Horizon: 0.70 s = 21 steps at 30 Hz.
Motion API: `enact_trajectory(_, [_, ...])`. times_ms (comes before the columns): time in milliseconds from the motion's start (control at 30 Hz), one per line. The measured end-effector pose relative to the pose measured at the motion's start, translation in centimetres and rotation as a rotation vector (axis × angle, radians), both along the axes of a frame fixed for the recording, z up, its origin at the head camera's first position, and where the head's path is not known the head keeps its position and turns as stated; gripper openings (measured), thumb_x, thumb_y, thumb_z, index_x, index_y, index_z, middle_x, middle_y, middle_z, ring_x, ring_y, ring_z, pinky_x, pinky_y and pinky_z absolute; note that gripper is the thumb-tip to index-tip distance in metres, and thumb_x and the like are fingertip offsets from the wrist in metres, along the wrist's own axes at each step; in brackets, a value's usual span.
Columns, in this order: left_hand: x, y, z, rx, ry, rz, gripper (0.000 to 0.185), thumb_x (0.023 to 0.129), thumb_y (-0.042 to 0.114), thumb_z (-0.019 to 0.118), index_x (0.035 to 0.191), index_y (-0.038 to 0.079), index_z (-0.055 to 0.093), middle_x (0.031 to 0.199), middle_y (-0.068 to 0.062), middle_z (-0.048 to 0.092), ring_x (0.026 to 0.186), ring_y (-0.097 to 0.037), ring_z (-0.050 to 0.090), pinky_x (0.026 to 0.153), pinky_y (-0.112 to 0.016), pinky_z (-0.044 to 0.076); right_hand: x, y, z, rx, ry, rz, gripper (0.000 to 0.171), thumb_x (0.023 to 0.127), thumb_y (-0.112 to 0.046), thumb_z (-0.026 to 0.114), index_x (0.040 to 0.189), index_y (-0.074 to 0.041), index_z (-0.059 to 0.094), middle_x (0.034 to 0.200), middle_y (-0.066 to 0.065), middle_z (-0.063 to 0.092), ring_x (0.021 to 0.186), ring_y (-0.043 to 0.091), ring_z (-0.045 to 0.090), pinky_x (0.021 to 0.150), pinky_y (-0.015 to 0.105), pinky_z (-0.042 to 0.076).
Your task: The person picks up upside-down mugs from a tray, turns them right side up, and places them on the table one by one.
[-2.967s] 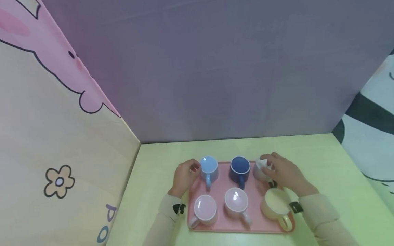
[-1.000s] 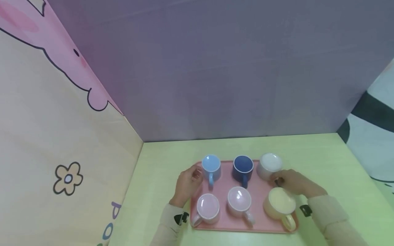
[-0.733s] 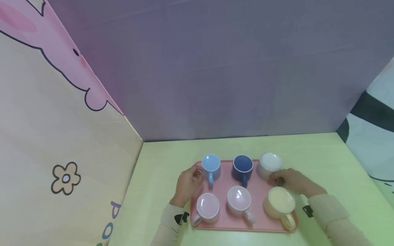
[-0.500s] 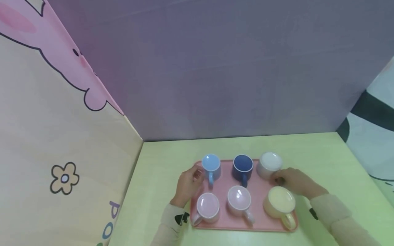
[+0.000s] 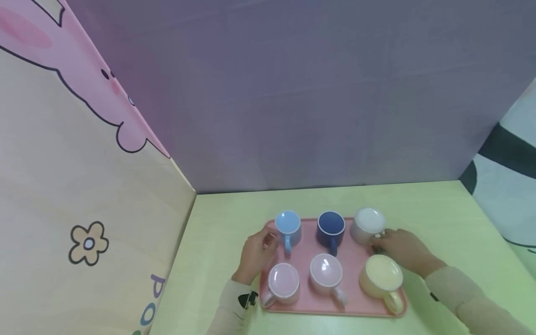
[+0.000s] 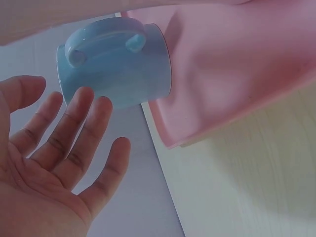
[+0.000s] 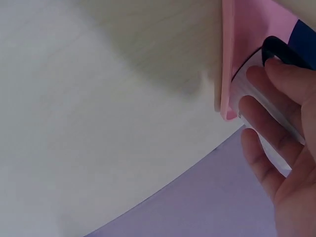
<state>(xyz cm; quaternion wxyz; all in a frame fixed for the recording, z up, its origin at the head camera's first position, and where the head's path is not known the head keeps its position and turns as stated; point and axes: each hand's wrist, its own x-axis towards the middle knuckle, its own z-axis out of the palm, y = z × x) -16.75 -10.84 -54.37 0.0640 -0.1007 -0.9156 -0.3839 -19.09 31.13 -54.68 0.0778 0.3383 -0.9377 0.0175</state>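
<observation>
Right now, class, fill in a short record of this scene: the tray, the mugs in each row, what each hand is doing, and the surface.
Tray: pink rectangular tray holding six mugs in two rows
Far row: light blue mug, dark blue mug, grey-white mug
Near row: two pale pink mugs, yellow mug
Left hand: fingers spread, beside the light blue mug, holding nothing
Right hand: fingers against the grey-white mug's side
Surface: pale green table
</observation>
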Motion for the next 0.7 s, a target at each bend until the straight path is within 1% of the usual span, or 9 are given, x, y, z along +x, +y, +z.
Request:
enact_trajectory(100, [0.1, 0.0, -0.1, 0.004, -0.019, 0.004, 0.015, 0.098, 0.020, 0.066, 0.111, 0.015, 0.070, 0.095, 0.001, 0.075, 0.084, -0.011, 0.067, 0.074, -0.024, 0.055, -0.3, 0.0, -0.1, -0.004, 0.003, 0.003, 0.010, 0.088, -0.025, 0.077, 0.092, -0.028, 0.069, 0.079, -0.005, 0.068, 0.068, 0.013, 0.060, 0.062, 0.034, 0.053])
enact_trajectory(233, [0.1, -0.2, -0.2, 0.008, -0.033, 0.009, 0.015, 0.097, 0.020, 0.067, 0.111, 0.015, 0.071, 0.096, 0.002, 0.075, 0.084, -0.011, 0.067, 0.075, -0.024, 0.055, -0.8, 0.2, 0.0, -0.009, 0.003, 0.020, 0.013, 0.084, -0.026, 0.079, 0.085, -0.030, 0.067, 0.074, -0.010, 0.067, 0.064, 0.009, 0.057, 0.059, 0.030, 0.048])
enact_trajectory(300, [0.1, -0.3, -0.1, 0.005, -0.031, 0.012, 0.015, 0.097, 0.019, 0.067, 0.111, 0.015, 0.071, 0.096, 0.002, 0.075, 0.085, -0.011, 0.067, 0.076, -0.024, 0.055, -1.0, 0.4, 0.0, -0.009, 0.021, 0.033, 0.017, 0.081, -0.026, 0.081, 0.082, -0.033, 0.066, 0.073, -0.013, 0.067, 0.064, 0.008, 0.057, 0.060, 0.029, 0.045])
enact_trajectory(400, [0.1, -0.3, 0.0, 0.003, -0.030, 0.023, 0.014, 0.097, 0.019, 0.066, 0.111, 0.016, 0.071, 0.096, 0.002, 0.075, 0.085, -0.011, 0.067, 0.076, -0.024, 0.055, -1.4, 0.7, 0.1, -0.026, 0.040, 0.033, 0.019, 0.077, -0.026, 0.084, 0.082, -0.035, 0.068, 0.076, -0.016, 0.071, 0.064, 0.007, 0.061, 0.063, 0.030, 0.044])
enact_trajectory(433, [0.1, -0.3, 0.1, 0.004, -0.033, 0.025, 0.014, 0.097, 0.019, 0.066, 0.111, 0.016, 0.071, 0.096, 0.002, 0.075, 0.086, -0.011, 0.067, 0.077, -0.025, 0.056, -1.5, 0.8, 0.1, -0.034, 0.048, 0.027, 0.020, 0.076, -0.027, 0.085, 0.083, -0.037, 0.069, 0.078, -0.017, 0.072, 0.065, 0.007, 0.063, 0.064, 0.031, 0.044])
enact_trajectory(500, [0.2, -0.4, 0.1, 0.009, -0.040, 0.029, 0.014, 0.097, 0.020, 0.067, 0.111, 0.017, 0.071, 0.096, 0.002, 0.075, 0.086, -0.011, 0.067, 0.077, -0.025, 0.056, -1.8, 0.9, 0.1, -0.047, 0.036, 0.004, 0.018, 0.075, -0.032, 0.086, 0.086, -0.039, 0.073, 0.082, -0.019, 0.075, 0.068, 0.007, 0.066, 0.067, 0.034, 0.046])
enact_trajectory(567, [0.2, -0.4, 0.1, 0.009, -0.039, 0.025, 0.014, 0.098, 0.020, 0.067, 0.111, 0.016, 0.071, 0.096, 0.002, 0.074, 0.086, -0.011, 0.067, 0.076, -0.025, 0.056, -1.9, 0.9, 0.3, -0.048, 0.021, -0.031, 0.018, 0.075, -0.037, 0.086, 0.090, -0.040, 0.076, 0.083, -0.020, 0.075, 0.068, 0.008, 0.065, 0.069, 0.036, 0.048])
enact_trajectory(633, [0.2, -0.5, 0.1, 0.015, -0.045, 0.020, 0.015, 0.098, 0.021, 0.067, 0.111, 0.016, 0.071, 0.096, 0.001, 0.074, 0.085, -0.011, 0.067, 0.075, -0.025, 0.056, -1.9, 1.0, 0.5, -0.040, 0.025, -0.069, 0.020, 0.073, -0.040, 0.087, 0.090, -0.038, 0.077, 0.075, -0.016, 0.073, 0.065, 0.010, 0.061, 0.070, 0.038, 0.049])
enact_trajectory(700, [0.2, -0.5, 0.0, 0.020, -0.047, 0.012, 0.016, 0.098, 0.021, 0.067, 0.111, 0.014, 0.071, 0.096, 0.001, 0.074, 0.086, -0.011, 0.067, 0.076, -0.025, 0.056, -1.7, 0.9, 0.7, -0.036, 0.044, -0.087, 0.020, 0.072, -0.039, 0.089, 0.086, -0.032, 0.077, 0.068, -0.011, 0.067, 0.063, 0.012, 0.055, 0.072, 0.042, 0.049])
